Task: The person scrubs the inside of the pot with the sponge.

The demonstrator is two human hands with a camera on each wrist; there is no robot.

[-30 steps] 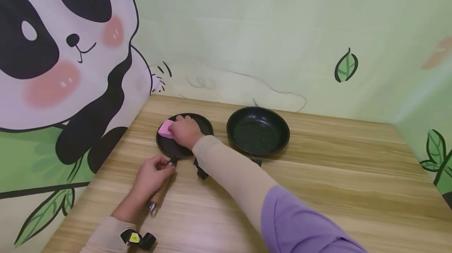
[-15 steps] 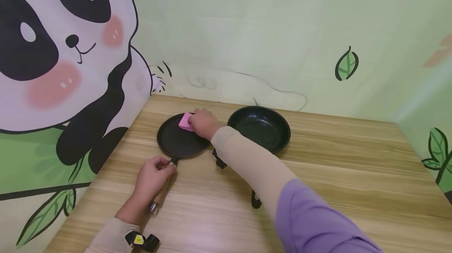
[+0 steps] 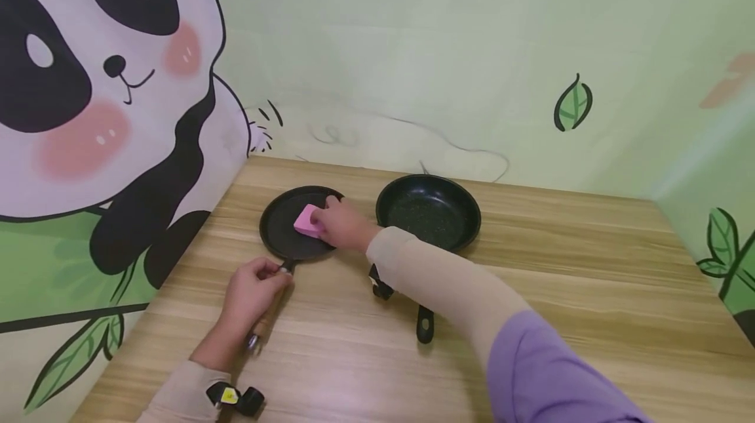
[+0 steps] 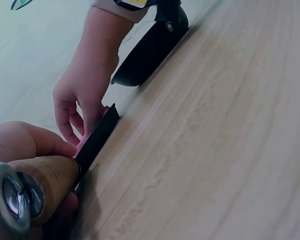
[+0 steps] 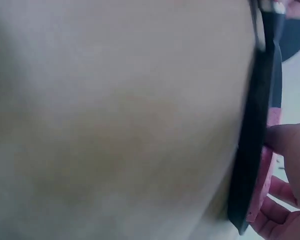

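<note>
A shallow black flat pan point(image 3: 280, 234) lies at the left of the table, its wooden handle point(image 3: 263, 324) toward me. My left hand point(image 3: 250, 295) pinches that handle near the pan, thumb and fingers on either side; the left wrist view shows the wood point(image 4: 52, 180) and a metal hanging ring point(image 4: 7, 200) close up. With my right hand point(image 3: 348, 223) I grip a pink sponge point(image 3: 308, 221) against the pan's inner face, right of its middle. In the right wrist view the sponge point(image 5: 265, 175) lies along the pan, thumb and fingers on it.
A deeper black frying pan point(image 3: 430, 213) stands to the right, its black handle point(image 3: 425, 326) pointing toward me under my right forearm. Behind the wooden table point(image 3: 590, 279) rises a painted wall point(image 3: 354, 49); a panda mural point(image 3: 147, 115) borders the left side.
The sponge in my right hand has moved from the pan's left part to its far edge, then back nearer and right of the middle. My left hand keeps its hold on the handle.
</note>
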